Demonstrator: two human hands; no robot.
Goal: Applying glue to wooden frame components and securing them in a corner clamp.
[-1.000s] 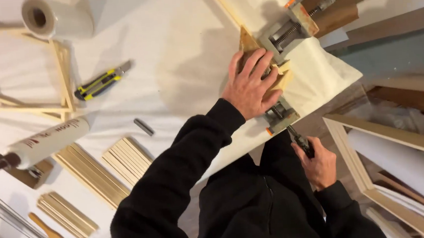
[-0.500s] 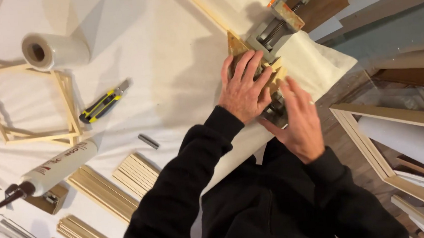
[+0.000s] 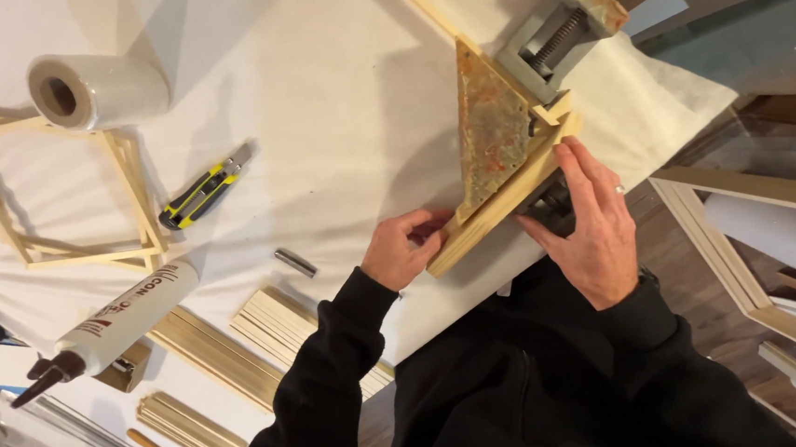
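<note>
Left hand (image 3: 403, 251) curled at near end of wood strip (image 3: 500, 209), fingertips pinching it against table (image 3: 314, 89). Right hand (image 3: 592, 224) spread over strip's outer edge, fingers flat and pressing, not clenched; dark clamp knob (image 3: 551, 205) partly hidden beneath palm, grip on it impossible to confirm. Strip seated along long side of corner clamp (image 3: 494, 128), against its rusty triangular plate; second strip (image 3: 420, 7) running away from clamp toward far table edge. Screw vise (image 3: 560, 30) of clamp at top, grey with orange tip. Judged stage: strip placed in clamp, being aligned or held; joint at corner apparently met, tightness not verifiable; glue on joint not visible. Finished frame (image 3: 60, 196) lying at left, assembled, suggesting similar work already completed once. More cut strips (image 3: 284, 329) stacked near front edge, unused. Packages and labels: glue bottle (image 3: 115, 323), white cylinder with dark nozzle, lying on its side at left front, red lettering along body; film roll (image 3: 94, 89), pale, translucent, unlabelled, at far left above frame. Utility knife (image 3: 204, 190), yellow and black, between roll and hands. Small metal piece (image 3: 295, 261) just left of left hand. No signs visible.
</note>
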